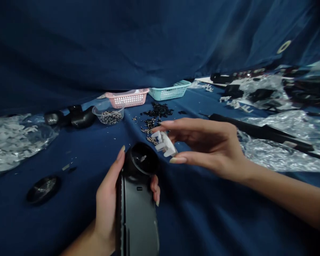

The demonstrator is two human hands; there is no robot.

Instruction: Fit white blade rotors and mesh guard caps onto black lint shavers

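My left hand [108,195] is closed around a long black plastic housing [140,213], whose round open cup end points up and away from me. Inside the cup a small pale post shows. Just right of the cup, my right hand [210,145] pinches a white plastic bracket [164,144] with several prongs between thumb and fingers. The bracket is held apart from the housing, its prongs facing left. Part of my left fingers is hidden behind the housing.
Screws [150,124] and small black parts lie loose mid-table. Behind stand a clear bowl [110,115] of screws, a pink basket [130,99] and a teal basket [170,92]. A black round cap [43,189] lies left; a long black part [256,129] rests on plastic wrap at right.
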